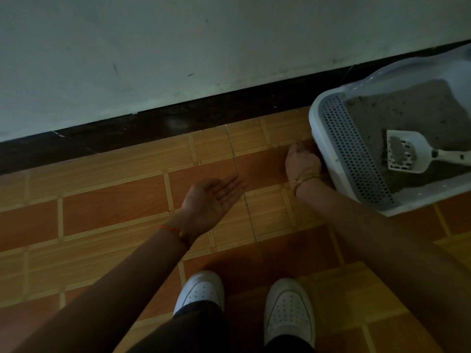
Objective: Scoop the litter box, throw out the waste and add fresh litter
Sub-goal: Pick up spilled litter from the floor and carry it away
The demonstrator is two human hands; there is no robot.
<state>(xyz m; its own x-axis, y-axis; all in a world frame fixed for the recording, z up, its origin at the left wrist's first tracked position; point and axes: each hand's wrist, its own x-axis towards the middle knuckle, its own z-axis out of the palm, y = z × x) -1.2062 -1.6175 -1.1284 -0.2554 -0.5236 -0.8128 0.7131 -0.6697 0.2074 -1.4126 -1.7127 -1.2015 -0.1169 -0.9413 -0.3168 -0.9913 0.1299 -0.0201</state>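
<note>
A white litter box (323, 151) with a grey perforated step (351, 149) stands on the floor at the right, filled with grey litter (407, 110). A white slotted scoop (418, 155) lies in the litter with some litter on its blade. My right hand (302, 161) reaches down to the floor right beside the box's left wall, fingers curled downward as if pinching something small; what it holds is hidden. My left hand (214, 197) is held palm up with fingers straight, above the tiles left of the box.
The floor is orange and tan tile (114, 200), with small litter crumbs (254, 122) scattered near the dark skirting board (178, 118) under a white wall. My two white shoes (244, 301) stand at the bottom of the view.
</note>
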